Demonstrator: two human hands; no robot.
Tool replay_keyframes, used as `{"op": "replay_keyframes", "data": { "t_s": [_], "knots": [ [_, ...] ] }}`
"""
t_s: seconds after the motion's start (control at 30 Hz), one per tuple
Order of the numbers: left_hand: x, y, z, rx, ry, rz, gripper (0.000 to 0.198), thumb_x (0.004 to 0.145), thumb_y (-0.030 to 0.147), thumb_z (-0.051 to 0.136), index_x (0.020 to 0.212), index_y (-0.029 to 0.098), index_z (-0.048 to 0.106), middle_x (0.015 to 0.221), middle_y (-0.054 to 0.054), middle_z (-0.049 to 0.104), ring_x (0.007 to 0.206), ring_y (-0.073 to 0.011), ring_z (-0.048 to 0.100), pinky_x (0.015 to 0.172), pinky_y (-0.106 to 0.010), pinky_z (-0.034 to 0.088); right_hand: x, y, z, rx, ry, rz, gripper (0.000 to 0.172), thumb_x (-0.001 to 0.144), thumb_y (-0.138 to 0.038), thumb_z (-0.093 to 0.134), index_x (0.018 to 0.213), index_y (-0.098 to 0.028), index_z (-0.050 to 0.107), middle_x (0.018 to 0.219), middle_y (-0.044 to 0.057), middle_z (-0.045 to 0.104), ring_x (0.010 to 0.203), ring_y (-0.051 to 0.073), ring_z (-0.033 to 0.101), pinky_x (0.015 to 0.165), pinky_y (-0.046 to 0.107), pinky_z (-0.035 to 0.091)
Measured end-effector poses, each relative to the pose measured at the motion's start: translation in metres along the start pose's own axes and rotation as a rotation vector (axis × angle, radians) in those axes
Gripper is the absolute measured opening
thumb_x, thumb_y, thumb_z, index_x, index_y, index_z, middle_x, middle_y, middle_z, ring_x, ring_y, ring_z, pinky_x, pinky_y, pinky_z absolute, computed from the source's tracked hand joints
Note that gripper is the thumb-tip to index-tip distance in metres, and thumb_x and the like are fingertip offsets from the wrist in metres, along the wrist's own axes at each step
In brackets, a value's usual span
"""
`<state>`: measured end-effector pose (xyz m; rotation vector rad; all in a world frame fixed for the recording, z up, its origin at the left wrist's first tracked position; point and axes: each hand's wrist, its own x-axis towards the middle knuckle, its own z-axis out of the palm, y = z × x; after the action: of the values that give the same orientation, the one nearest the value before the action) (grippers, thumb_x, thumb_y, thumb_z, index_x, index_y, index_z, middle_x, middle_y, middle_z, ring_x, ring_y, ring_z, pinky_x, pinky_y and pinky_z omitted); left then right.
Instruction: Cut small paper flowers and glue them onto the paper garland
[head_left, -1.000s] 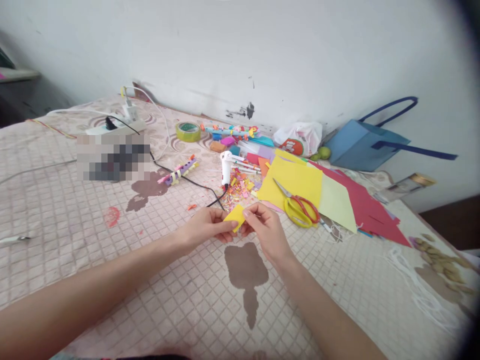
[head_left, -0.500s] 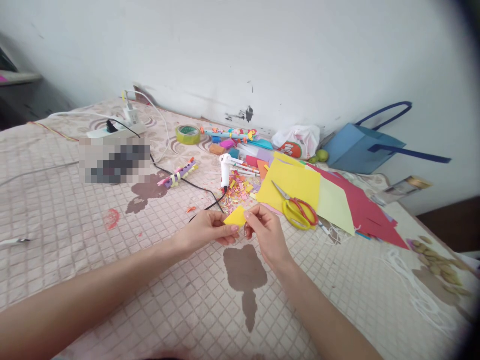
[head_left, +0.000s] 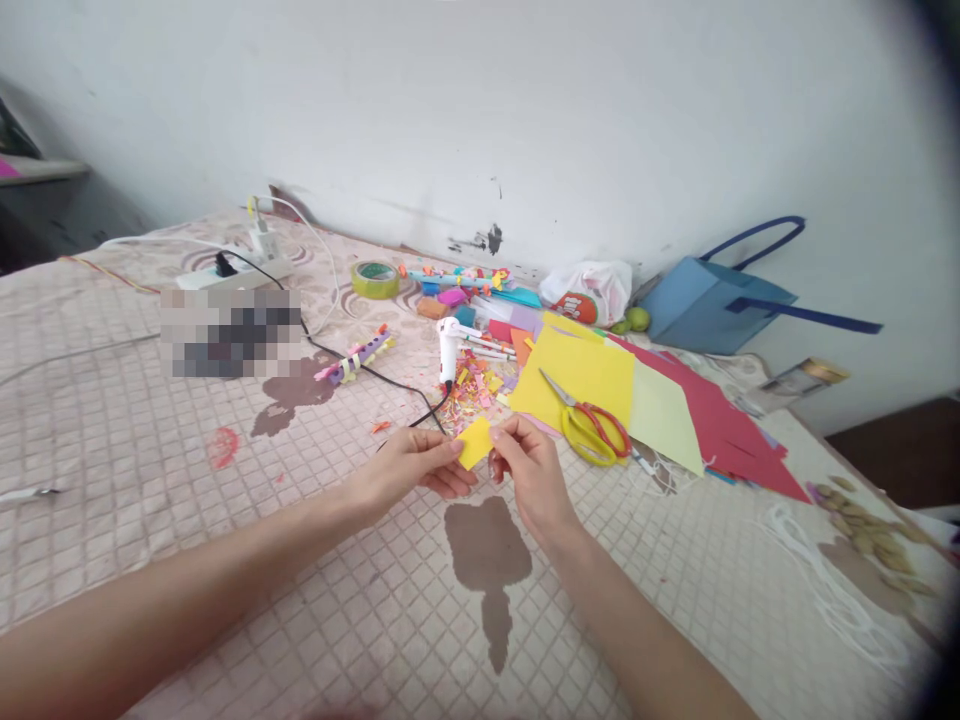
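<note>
A small piece of yellow paper (head_left: 474, 446) is held up over the table between both hands. My left hand (head_left: 420, 460) pinches its left edge between thumb and fingers. On the opposite side, my right hand (head_left: 529, 468) grips the paper's upper right corner with thumb and fingertips. Just beyond the hands stands a white glue gun (head_left: 448, 352), its black cord running off to the left. Colourful paper scraps (head_left: 472, 385) lie scattered beside it. Yellow-handled scissors (head_left: 589, 425) rest on a yellow sheet (head_left: 577, 365) to the right of my right hand.
A tape roll (head_left: 375, 280), a decorated purple stick (head_left: 360, 357) and a power strip (head_left: 232, 270) lie on the left half. Red paper (head_left: 720, 430), a blue bag (head_left: 712, 305), a plastic bag (head_left: 589, 290) and white string (head_left: 821, 590) are on the right.
The yellow paper has turned in the fingers and more of its face now shows. My left thumb has shifted up along its left edge. The camera view has shifted slightly.
</note>
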<state>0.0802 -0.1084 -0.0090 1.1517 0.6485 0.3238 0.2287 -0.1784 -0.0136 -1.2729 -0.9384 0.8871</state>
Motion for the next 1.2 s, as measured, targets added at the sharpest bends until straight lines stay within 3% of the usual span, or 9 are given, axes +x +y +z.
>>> {"op": "replay_keyframes", "data": {
  "t_s": [0.2, 0.4, 0.57, 0.77, 1.0, 1.2],
  "knots": [
    [-0.003, 0.003, 0.002, 0.085, 0.061, 0.059, 0.034, 0.075, 0.045, 0.061, 0.074, 0.011, 0.060, 0.069, -0.007, 0.070, 0.065, -0.0150, 0.066, 0.065, -0.025, 0.051, -0.001, 0.001, 0.001, -0.074, -0.035, -0.062, 0.023, 0.083, -0.030, 0.056, 0.064, -0.019, 0.048, 0.049, -0.007, 0.045, 0.042, 0.007, 0.042, 0.042, 0.018, 0.036],
    [-0.001, 0.000, -0.002, 0.164, 0.071, 0.092, 0.034, 0.074, 0.045, 0.061, 0.070, 0.012, 0.059, 0.061, -0.005, 0.068, 0.056, -0.0123, 0.063, 0.058, -0.023, 0.050, 0.000, -0.003, -0.001, -0.056, -0.114, 0.028, 0.038, 0.087, -0.049, 0.041, 0.074, -0.017, 0.055, 0.062, 0.000, 0.054, 0.051, 0.011, 0.051, 0.043, 0.020, 0.041],
    [0.000, -0.001, 0.000, 0.204, 0.084, 0.117, 0.033, 0.073, 0.044, 0.062, 0.066, 0.012, 0.058, 0.059, -0.004, 0.067, 0.057, -0.0126, 0.063, 0.057, -0.022, 0.050, 0.002, 0.001, -0.003, -0.124, -0.112, -0.014, 0.024, 0.079, -0.039, 0.059, 0.069, -0.017, 0.053, 0.058, -0.003, 0.050, 0.048, 0.009, 0.046, 0.044, 0.020, 0.039],
    [-0.001, 0.000, 0.001, 0.105, 0.031, 0.054, 0.032, 0.068, 0.042, 0.068, 0.072, 0.011, 0.060, 0.072, -0.008, 0.071, 0.063, -0.0153, 0.066, 0.063, -0.028, 0.053, 0.001, 0.003, 0.000, -0.077, -0.046, -0.062, 0.022, 0.082, -0.032, 0.057, 0.066, -0.018, 0.051, 0.055, -0.005, 0.048, 0.046, 0.007, 0.044, 0.044, 0.020, 0.036],
    [0.001, 0.000, -0.002, 0.085, 0.101, 0.060, 0.036, 0.075, 0.047, 0.059, 0.075, 0.011, 0.060, 0.071, -0.007, 0.070, 0.063, -0.0143, 0.066, 0.061, -0.024, 0.050, 0.003, 0.004, 0.000, -0.063, -0.008, -0.073, 0.021, 0.081, -0.032, 0.058, 0.066, -0.018, 0.052, 0.054, -0.006, 0.048, 0.046, 0.008, 0.044, 0.045, 0.020, 0.036],
    [0.006, -0.001, -0.007, 0.168, 0.201, 0.258, 0.031, 0.076, 0.043, 0.058, 0.073, 0.012, 0.059, 0.065, 0.000, 0.061, 0.058, -0.0099, 0.058, 0.056, -0.020, 0.046, 0.002, 0.008, -0.003, -0.127, -0.145, 0.057, 0.023, 0.078, -0.035, 0.061, 0.067, -0.018, 0.049, 0.050, -0.006, 0.050, 0.044, 0.008, 0.045, 0.043, 0.020, 0.037]
  ]
}}
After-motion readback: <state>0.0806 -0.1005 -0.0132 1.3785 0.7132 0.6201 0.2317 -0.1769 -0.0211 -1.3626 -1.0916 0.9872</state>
